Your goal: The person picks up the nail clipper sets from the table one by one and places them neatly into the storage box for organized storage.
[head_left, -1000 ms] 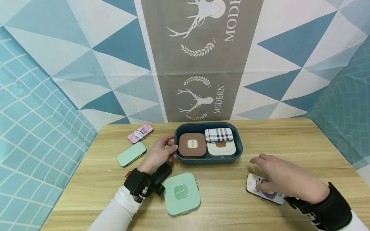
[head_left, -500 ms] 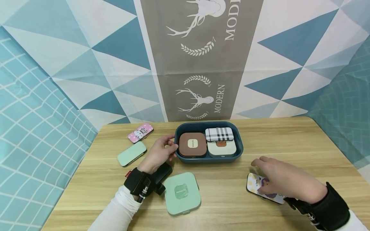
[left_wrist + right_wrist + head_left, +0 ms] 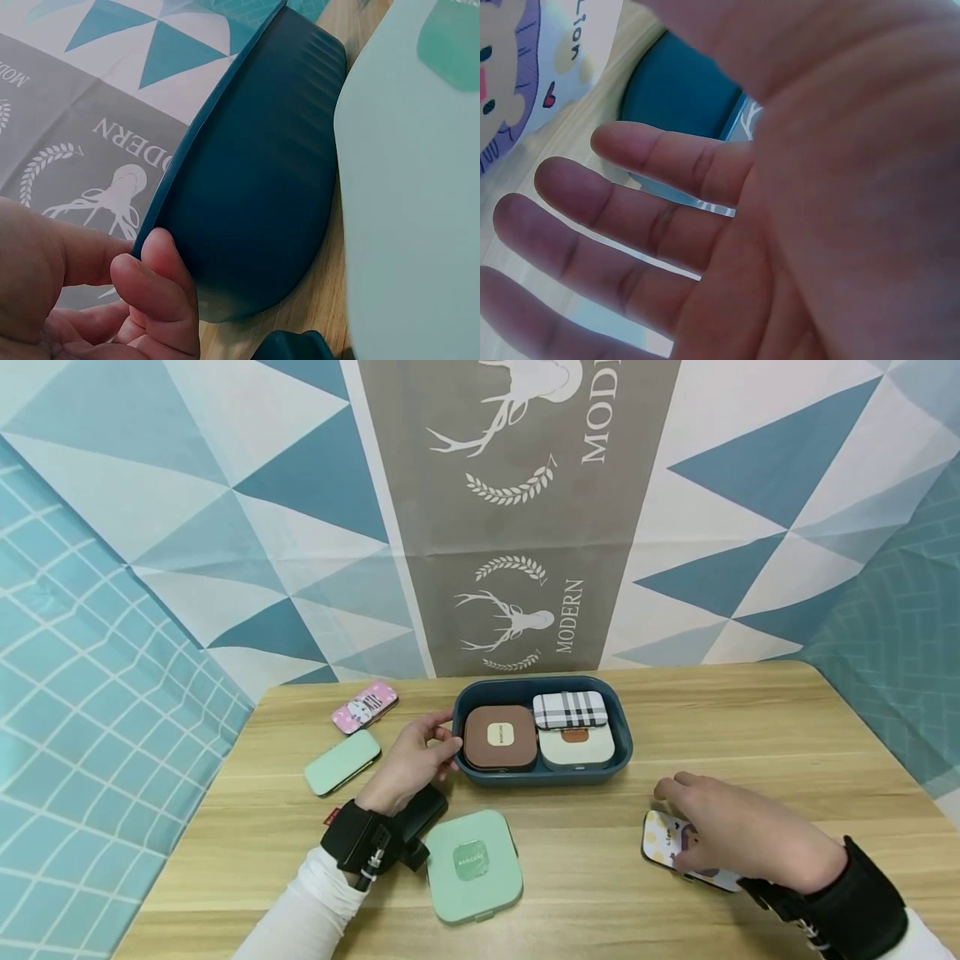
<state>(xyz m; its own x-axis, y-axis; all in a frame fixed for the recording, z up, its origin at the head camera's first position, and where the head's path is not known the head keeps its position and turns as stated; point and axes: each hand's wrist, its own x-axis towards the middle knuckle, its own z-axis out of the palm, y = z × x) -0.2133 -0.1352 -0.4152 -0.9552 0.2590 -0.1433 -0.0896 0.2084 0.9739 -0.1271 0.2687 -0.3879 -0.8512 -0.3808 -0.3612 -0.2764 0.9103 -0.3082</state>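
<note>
At the left end of a dark blue oblong bin (image 3: 540,779), my left hand (image 3: 411,762) pinches the rim; the left wrist view shows its curled fingers (image 3: 154,289) against the bin's outer wall (image 3: 247,172). Inside the bin lie a brown square manicure case (image 3: 517,735), a white case (image 3: 592,752) and a small black-and-white plaid case (image 3: 570,710) resting partly on the white one. My right hand (image 3: 750,831) hovers over a slim lion-print case (image 3: 658,839), its fingers spread and loosely bent. In the right wrist view nothing lies between those fingers (image 3: 570,191).
A green square manicure case (image 3: 474,893) lies in front of the bin. Left of my left hand are a slim green case (image 3: 341,764) and a pink cartoon case (image 3: 363,706). Something black (image 3: 422,810) lies partly under my left wrist. Patterned cloth (image 3: 517,527) hangs behind the table.
My right hand has shifted slightly over the lion-print case. The left hand and the bin stay where they were.
</note>
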